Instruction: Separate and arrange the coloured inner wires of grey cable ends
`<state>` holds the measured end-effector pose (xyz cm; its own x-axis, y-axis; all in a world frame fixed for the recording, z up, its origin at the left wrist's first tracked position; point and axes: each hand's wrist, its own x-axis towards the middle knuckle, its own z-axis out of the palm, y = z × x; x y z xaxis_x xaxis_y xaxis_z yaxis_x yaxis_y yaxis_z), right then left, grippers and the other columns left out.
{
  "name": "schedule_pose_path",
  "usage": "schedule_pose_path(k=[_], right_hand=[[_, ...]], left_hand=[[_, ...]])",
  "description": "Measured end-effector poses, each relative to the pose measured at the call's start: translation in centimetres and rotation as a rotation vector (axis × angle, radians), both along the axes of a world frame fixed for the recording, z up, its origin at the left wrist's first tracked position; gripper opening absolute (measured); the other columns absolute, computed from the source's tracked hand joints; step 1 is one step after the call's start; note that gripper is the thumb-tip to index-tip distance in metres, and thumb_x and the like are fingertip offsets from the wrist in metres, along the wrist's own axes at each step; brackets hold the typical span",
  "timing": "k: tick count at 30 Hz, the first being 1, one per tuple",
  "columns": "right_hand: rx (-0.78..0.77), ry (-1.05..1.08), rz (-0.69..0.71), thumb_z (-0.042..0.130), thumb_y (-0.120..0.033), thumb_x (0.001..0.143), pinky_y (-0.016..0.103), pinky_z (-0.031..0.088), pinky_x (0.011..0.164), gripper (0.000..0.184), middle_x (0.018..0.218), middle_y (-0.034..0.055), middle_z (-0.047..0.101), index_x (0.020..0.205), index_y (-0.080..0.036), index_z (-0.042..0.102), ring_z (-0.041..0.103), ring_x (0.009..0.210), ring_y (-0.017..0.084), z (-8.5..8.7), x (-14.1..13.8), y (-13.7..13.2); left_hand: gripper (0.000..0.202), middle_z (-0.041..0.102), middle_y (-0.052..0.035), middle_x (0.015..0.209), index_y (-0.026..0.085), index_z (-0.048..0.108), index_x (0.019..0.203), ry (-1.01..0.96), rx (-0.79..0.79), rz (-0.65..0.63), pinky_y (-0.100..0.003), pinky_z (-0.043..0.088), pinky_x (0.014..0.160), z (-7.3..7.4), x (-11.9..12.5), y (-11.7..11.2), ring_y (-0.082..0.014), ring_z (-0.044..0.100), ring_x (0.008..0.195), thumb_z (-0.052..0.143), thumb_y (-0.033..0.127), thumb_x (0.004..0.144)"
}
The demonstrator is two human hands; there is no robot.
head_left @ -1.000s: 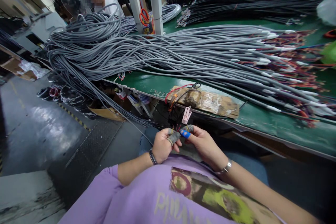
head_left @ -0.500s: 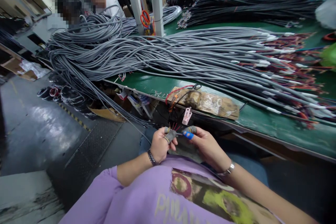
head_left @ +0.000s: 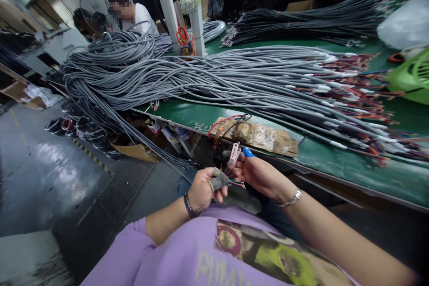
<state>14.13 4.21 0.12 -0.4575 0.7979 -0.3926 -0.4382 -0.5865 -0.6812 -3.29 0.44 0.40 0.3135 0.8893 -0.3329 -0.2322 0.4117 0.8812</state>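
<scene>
My left hand (head_left: 206, 186), with grey finger covers on thumb and forefinger, is closed on the end of a grey cable. Several thin coloured wires (head_left: 237, 183) fan out from its fingertips to the right, and red ones point upward. My right hand (head_left: 259, 174) is at a pale pink clip (head_left: 234, 155) hanging at the bench edge. Its blue-covered thumb lies right of the clip and its grey-covered forefinger partly behind it on the left. Thumb and forefinger are apart; whether they touch the clip is hard to see.
A worn wooden block (head_left: 264, 136) with red and black leads lies on the green bench (head_left: 177, 111). Behind it spreads a large bundle of grey cables (head_left: 201, 69) with stripped ends. A green basket (head_left: 412, 76) is at right, a white post (head_left: 166, 4) behind. Another person (head_left: 142, 18) sits far left.
My right hand has left the wires at my left fingertips and moved up to the clip. Coloured wires now show pointing right from my left hand. The view has shifted slightly.
</scene>
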Motion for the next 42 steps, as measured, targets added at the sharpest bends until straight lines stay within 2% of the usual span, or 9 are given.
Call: schedule_pose_path(k=[2, 7, 9, 12, 17, 23, 32, 38, 42], right_hand=[[0.095, -0.041, -0.002, 0.072, -0.058, 0.07, 0.025, 0.044, 0.053, 0.041, 0.069, 0.0012, 0.061, 0.075, -0.018, 0.063, 0.051, 0.055, 0.011, 0.4, -0.4, 0.2], [0.39, -0.362, -0.331, 0.064, -0.064, 0.075, 0.025, 0.039, 0.053, 0.046, 0.059, 0.0001, 0.057, 0.064, -0.019, 0.063, 0.046, 0.054, 0.011, -0.5, -1.2, 0.3], [0.343, -0.326, -0.296, 0.058, -0.068, 0.076, 0.026, 0.041, 0.053, 0.051, 0.057, 0.0012, 0.057, 0.063, -0.019, 0.063, 0.049, 0.054, 0.013, -0.8, -1.4, 0.3], [0.141, -0.091, -0.208, 0.064, -0.067, 0.072, 0.026, 0.043, 0.05, 0.049, 0.056, 0.001, 0.056, 0.066, -0.018, 0.066, 0.049, 0.05, 0.013, -0.5, -1.7, 0.5], [-0.02, 0.11, -0.278, 0.075, -0.058, 0.067, 0.023, 0.045, 0.049, 0.042, 0.061, 0.0, 0.061, 0.078, -0.018, 0.069, 0.05, 0.05, 0.011, -0.3, -2.4, 0.9], [-0.047, 0.124, -0.318, 0.077, -0.056, 0.067, 0.024, 0.047, 0.051, 0.04, 0.064, 0.0011, 0.064, 0.076, -0.017, 0.069, 0.054, 0.052, 0.012, -0.6, -2.7, 0.9], [-0.074, 0.165, -0.169, 0.055, -0.068, 0.078, 0.027, 0.048, 0.054, 0.051, 0.075, 0.0046, 0.066, 0.085, -0.02, 0.068, 0.056, 0.058, 0.015, -0.8, -1.7, 0.3], [0.051, 0.102, -0.19, 0.072, -0.048, 0.074, 0.024, 0.045, 0.056, 0.03, 0.068, 0.0008, 0.062, 0.078, -0.019, 0.066, 0.052, 0.058, 0.012, -0.3, -1.7, -0.3], [0.122, 0.021, -0.228, 0.071, -0.05, 0.074, 0.025, 0.043, 0.055, 0.033, 0.064, 0.001, 0.06, 0.073, -0.018, 0.065, 0.051, 0.057, 0.013, -0.2, -1.7, -0.5]], left_hand=[[0.047, 0.06, -0.0002, 0.049, 0.014, 0.054, 0.064, -0.005, -0.02, -0.047, -0.017, 0.02, 0.03, 0.3, 0.0, 0.4, -0.0067, 0.045, 0.029, 0.078, 0.055, 0.059], [0.048, 0.059, 0.0001, 0.049, 0.015, 0.052, 0.064, -0.033, -0.086, -0.088, -0.017, 0.019, 0.03, 0.6, 0.3, 1.3, -0.006, 0.044, 0.029, 0.079, 0.054, 0.056], [0.048, 0.059, 0.0, 0.049, 0.015, 0.052, 0.066, -0.053, -0.11, -0.108, -0.016, 0.018, 0.03, 0.7, 0.6, 1.5, -0.0061, 0.044, 0.029, 0.08, 0.052, 0.056], [0.046, 0.059, 0.0, 0.048, 0.015, 0.052, 0.066, -0.086, -0.129, -0.132, -0.016, 0.018, 0.029, 0.7, 1.1, 1.6, -0.0067, 0.045, 0.029, 0.08, 0.05, 0.056], [0.045, 0.059, 0.0004, 0.049, 0.014, 0.052, 0.067, -0.108, -0.146, -0.147, -0.016, 0.019, 0.029, 0.3, 1.6, 1.7, -0.0065, 0.045, 0.029, 0.08, 0.049, 0.058], [0.044, 0.059, 0.0008, 0.049, 0.015, 0.052, 0.066, -0.093, -0.156, -0.137, -0.016, 0.018, 0.029, 0.0, 1.7, 1.7, -0.0061, 0.045, 0.029, 0.08, 0.048, 0.057], [0.049, 0.06, 0.0004, 0.049, 0.015, 0.052, 0.067, -0.038, -0.155, -0.114, -0.017, 0.022, 0.03, 0.4, 1.3, 0.7, -0.0065, 0.045, 0.03, 0.079, 0.054, 0.055], [0.048, 0.059, 0.0006, 0.05, 0.014, 0.053, 0.066, -0.053, -0.108, 0.034, -0.016, 0.018, 0.03, 0.2, 1.7, -0.3, -0.0056, 0.045, 0.03, 0.077, 0.055, 0.059], [0.045, 0.06, 0.0005, 0.05, 0.014, 0.053, 0.067, -0.098, -0.092, 0.086, -0.016, 0.018, 0.03, 0.3, 2.1, -0.3, -0.006, 0.046, 0.03, 0.078, 0.051, 0.06]])
